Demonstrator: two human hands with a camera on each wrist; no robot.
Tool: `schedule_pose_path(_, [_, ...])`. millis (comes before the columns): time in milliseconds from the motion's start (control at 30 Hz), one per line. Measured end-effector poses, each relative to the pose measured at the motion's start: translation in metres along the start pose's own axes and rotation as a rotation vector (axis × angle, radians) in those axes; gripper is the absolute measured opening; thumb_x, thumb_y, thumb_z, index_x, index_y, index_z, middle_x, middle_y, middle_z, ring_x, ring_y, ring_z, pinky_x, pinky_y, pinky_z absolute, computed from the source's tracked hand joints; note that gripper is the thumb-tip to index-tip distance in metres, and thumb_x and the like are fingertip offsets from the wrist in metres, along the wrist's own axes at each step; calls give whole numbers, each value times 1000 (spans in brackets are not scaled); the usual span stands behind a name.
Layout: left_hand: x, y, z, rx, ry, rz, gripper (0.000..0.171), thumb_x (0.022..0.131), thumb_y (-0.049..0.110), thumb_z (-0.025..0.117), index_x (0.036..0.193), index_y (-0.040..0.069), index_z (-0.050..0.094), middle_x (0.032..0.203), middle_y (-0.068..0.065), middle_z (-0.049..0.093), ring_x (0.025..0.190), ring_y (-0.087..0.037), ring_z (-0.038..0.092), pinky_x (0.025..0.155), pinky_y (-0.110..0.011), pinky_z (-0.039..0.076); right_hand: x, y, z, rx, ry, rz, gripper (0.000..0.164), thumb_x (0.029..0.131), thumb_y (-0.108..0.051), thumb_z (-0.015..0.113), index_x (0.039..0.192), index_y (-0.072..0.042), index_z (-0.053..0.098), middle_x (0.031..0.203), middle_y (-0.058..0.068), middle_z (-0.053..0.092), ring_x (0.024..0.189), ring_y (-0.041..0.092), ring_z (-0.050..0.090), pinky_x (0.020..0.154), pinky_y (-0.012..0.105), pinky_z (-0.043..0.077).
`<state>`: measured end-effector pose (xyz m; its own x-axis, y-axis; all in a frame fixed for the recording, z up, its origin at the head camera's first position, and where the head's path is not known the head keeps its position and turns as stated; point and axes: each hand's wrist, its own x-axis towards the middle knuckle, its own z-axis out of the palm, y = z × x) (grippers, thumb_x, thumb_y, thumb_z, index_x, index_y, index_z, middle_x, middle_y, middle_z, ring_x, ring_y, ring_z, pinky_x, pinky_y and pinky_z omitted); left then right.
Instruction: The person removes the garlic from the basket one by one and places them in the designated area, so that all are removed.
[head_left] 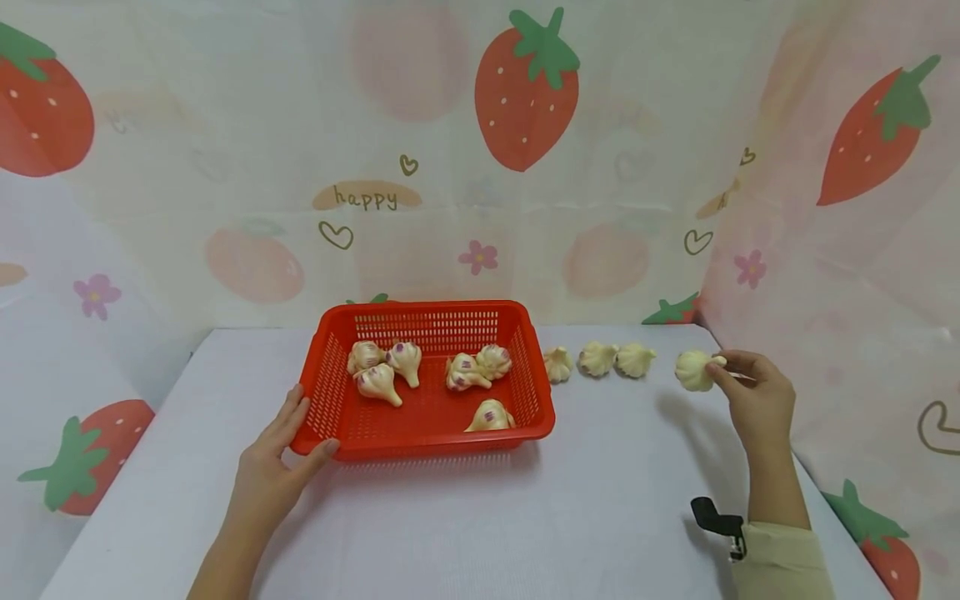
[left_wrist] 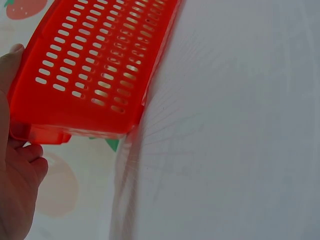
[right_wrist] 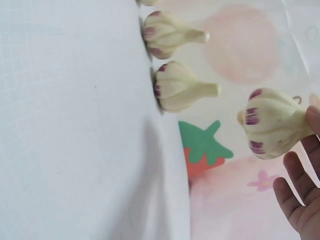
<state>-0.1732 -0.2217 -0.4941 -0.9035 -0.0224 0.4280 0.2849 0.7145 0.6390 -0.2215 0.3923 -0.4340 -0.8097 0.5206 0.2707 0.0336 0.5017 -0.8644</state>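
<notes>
My right hand [head_left: 762, 402] pinches a garlic bulb [head_left: 693, 370] by its stem, off the table at the right end of a row. Purple marks show on this bulb in the right wrist view, where other fingers stand apart from it. Three more garlic bulbs [head_left: 597, 359] lie in line between it and the red basket [head_left: 431, 437]. With thumb and fingers, my left hand [head_left: 266, 471] grips the basket's near left corner. Inside the basket are a cluster of garlic bulbs [head_left: 377, 382] at left, a pair [head_left: 467, 372] at right and one bulb [head_left: 490, 415] by the near wall.
A white cloth covers the table [head_left: 480, 525]. Behind and on both sides hangs a curtain [head_left: 630, 167] printed with strawberries. A black bracket [head_left: 716, 518] sticks out from the right wrist by the sleeve [head_left: 780, 560].
</notes>
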Motion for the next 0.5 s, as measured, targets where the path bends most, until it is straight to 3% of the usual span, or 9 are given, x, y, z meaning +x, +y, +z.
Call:
schedule_pose_path(233, [0,1,1,-8,-14,-9,83,88,41,81,156,13,43,165,1,36,150,-30,38,101,3,21,5,14,3,10,-9,52,38,91,-30,80,120,-8,71,98,-18,67,89,-2,61,72,6,49])
schedule_pose_path(500, [-1,-1,1,-7,-8,-13,82,88,39,81,156,15,42,165,2,36,151,-29,38,100,2,23,18,27,13,36,-13,47,42,90,-28,81,121,-3,71,92,-23,65,88,-6,60,72,6,49])
